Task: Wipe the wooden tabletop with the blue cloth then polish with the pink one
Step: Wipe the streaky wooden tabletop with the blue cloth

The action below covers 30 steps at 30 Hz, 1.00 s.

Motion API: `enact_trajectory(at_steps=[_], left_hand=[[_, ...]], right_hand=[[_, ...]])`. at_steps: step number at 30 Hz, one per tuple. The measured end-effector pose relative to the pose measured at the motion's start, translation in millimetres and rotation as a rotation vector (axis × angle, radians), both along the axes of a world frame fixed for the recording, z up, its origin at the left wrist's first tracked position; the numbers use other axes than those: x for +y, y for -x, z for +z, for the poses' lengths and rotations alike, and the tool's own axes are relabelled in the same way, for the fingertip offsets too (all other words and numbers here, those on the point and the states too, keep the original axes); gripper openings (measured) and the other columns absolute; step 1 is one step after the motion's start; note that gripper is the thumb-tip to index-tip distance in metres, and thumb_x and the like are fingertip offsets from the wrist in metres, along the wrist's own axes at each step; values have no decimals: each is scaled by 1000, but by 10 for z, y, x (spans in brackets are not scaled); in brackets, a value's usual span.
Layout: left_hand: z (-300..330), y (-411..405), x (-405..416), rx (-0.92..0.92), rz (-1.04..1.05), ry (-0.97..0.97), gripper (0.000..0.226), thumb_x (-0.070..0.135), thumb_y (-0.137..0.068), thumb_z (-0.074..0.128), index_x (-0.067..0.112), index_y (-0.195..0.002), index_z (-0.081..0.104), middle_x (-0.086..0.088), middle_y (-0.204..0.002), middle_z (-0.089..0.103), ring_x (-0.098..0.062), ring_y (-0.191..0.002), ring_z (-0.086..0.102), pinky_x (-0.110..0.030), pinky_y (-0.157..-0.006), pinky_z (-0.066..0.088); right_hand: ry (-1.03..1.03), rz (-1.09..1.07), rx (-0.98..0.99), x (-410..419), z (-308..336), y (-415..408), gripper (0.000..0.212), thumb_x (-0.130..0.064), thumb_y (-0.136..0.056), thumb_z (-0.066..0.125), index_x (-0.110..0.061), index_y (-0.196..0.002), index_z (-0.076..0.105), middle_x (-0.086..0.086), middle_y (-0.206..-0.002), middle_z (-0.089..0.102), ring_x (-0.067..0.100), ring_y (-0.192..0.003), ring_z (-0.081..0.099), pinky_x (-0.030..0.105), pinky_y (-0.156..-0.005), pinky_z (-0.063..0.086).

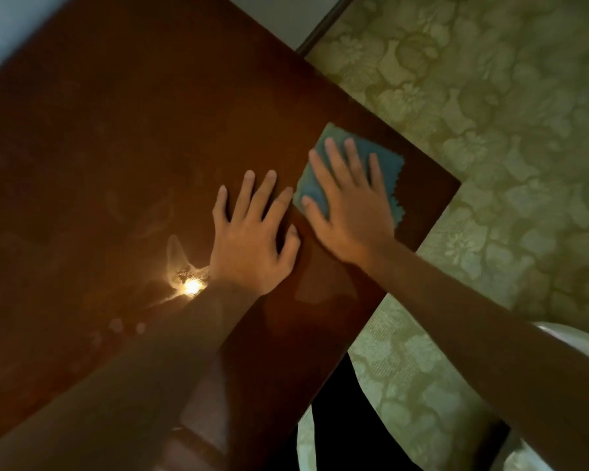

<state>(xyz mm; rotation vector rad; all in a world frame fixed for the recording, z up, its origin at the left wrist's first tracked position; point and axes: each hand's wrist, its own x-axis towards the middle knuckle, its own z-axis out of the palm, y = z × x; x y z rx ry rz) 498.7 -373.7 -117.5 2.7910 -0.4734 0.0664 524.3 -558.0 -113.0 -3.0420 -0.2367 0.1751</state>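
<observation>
A dark, glossy wooden tabletop [133, 137] fills the left and middle of the head view. A folded blue cloth [386, 164] lies near the table's right corner. My right hand [349, 202] presses flat on the cloth with its fingers straight and spread. Just left of it, my left hand [252, 232] rests on the bare wood, fingers spread, thumb bent inward. The two hands almost touch. No pink cloth is in view.
A bright lamp reflection [191, 286] glares on the wood by my left wrist. Green floral flooring [490, 113] lies beyond the table's right edges. A pale wall [0, 25] borders the far left. A white rounded object [578, 341] sits at lower right.
</observation>
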Motion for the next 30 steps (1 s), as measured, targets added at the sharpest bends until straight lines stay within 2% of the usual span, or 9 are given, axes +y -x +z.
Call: enact_trajectory(at_steps=[4, 9, 14, 20, 26, 30], left_hand=[[3, -4, 5, 1, 0, 7, 56, 44, -97, 41, 20, -147, 49, -7, -160, 36, -30, -153, 21, -52, -122, 4], [-5, -5, 3, -1, -9, 8, 56, 45, -98, 41, 21, -148, 48, -6, -161, 36, -29, -153, 21, -51, -122, 1], [-12, -2, 7, -9, 5, 6, 55, 44, -97, 43, 21, -147, 50, -6, -160, 38, -30, -152, 23, -53, -122, 5], [-10, -5, 7, -1, 9, 10, 55, 45, -96, 46, 22, -144, 52, -6, -158, 41, -29, -151, 25, -53, -121, 7], [12, 9, 5, 20, 15, 47, 53, 44, -95, 49, 21, -143, 54, -5, -156, 43, -29, -151, 26, -53, -122, 7], [114, 12, 32, 91, 46, 157, 50, 36, -92, 52, 18, -137, 60, -6, -152, 48, -27, -150, 29, -52, -123, 8]], right_hand=[[-37, 114, 42, -91, -15, 48, 67, -57, -103, 27, -26, -162, 23, 5, -171, 17, 27, -159, 8, 51, -127, 2], [-35, -95, 26, -539, 9, -305, 62, -54, -108, 29, -28, -163, 17, 3, -172, 10, 25, -159, 2, 49, -128, -2], [-27, -155, 5, -323, 30, 40, 69, -57, -104, 20, -22, -164, 17, 6, -172, 11, 27, -159, 2, 51, -128, -1], [-18, -66, -126, 2, -91, 703, 65, -53, -104, 33, -18, -159, 35, 11, -166, 30, 34, -156, 21, 55, -126, 13], [-5, -43, -139, -7, -118, 724, 66, -53, -105, 32, -17, -160, 31, 13, -167, 27, 36, -156, 19, 57, -126, 12], [16, 13, -122, 46, -104, 781, 68, -53, -104, 28, -15, -161, 29, 13, -168, 25, 36, -156, 18, 58, -126, 11]])
